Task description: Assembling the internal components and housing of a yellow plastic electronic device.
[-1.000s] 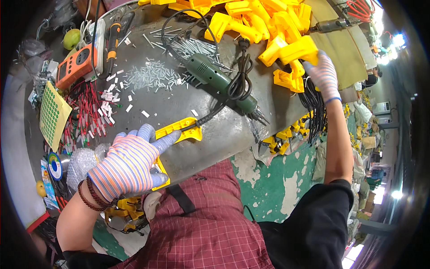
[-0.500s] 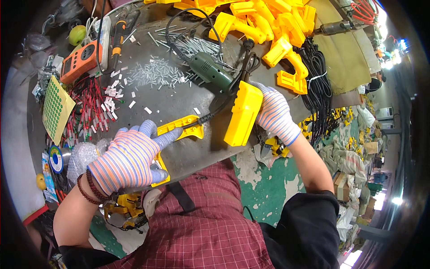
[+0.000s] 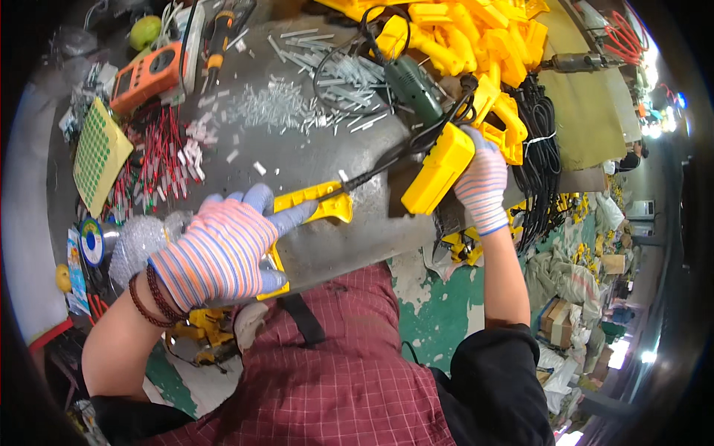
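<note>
My left hand (image 3: 223,249), in a striped knit glove, grips a yellow plastic housing half (image 3: 327,202) at the table's front edge. Its index finger stretches over the black cord (image 3: 364,178) lying in the housing, and its thumb is lower on the near part. The palm covers much of that half. My right hand (image 3: 483,178), gloved alike, holds a blocky yellow plastic shell (image 3: 440,169) raised above the table, apart from the first piece. The cord runs past this shell toward the upper right; the right fingertips are hidden behind it.
Metal screws (image 3: 275,104), red wires with white connectors (image 3: 160,156) and a dark green power tool (image 3: 413,89) lie on the dark tabletop. Yellow housings (image 3: 454,37) pile up at the back, beside bundled black cords (image 3: 539,141). An orange meter (image 3: 149,76) sits far left.
My right hand has moved right and slightly up with the yellow shell, which is more tilted. My left hand stays on the housing half. The whole view has shifted a little.
</note>
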### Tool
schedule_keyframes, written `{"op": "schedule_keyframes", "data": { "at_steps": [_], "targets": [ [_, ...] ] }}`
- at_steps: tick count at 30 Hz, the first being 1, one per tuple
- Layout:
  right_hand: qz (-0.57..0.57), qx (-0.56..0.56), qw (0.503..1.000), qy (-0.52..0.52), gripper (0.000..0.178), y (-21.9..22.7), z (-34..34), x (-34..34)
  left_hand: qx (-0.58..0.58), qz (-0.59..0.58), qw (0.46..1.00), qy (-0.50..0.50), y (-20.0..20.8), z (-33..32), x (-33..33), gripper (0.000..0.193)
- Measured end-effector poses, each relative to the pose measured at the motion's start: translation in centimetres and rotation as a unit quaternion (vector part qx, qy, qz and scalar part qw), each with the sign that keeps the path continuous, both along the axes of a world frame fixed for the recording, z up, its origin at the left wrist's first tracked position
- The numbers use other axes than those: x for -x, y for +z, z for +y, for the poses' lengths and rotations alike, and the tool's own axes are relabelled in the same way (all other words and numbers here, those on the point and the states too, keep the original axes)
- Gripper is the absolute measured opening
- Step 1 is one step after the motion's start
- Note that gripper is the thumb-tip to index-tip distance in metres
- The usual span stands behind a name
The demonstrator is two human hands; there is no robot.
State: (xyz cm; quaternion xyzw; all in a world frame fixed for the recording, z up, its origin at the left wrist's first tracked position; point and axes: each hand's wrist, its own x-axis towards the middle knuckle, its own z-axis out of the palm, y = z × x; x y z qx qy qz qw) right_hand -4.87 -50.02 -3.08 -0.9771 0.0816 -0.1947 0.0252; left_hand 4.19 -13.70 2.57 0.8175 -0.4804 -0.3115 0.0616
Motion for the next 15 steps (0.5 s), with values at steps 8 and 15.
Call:
{"op": "schedule_keyframes", "data": {
  "at_steps": [8,15],
  "targets": [
    [-0.073,-0.413,0.908,0.005,0.024,7.4,0.2,3.4,0.002,-0.02,1.0,0.001,-0.1,0.3,0.2,0.085],
    [0.098,-0.877,0.468,0.05,0.033,3.2,10.0,0.7,-0.014,0.002,1.0,0.012,0.3,0.3,0.2,0.083]
  ]
}}
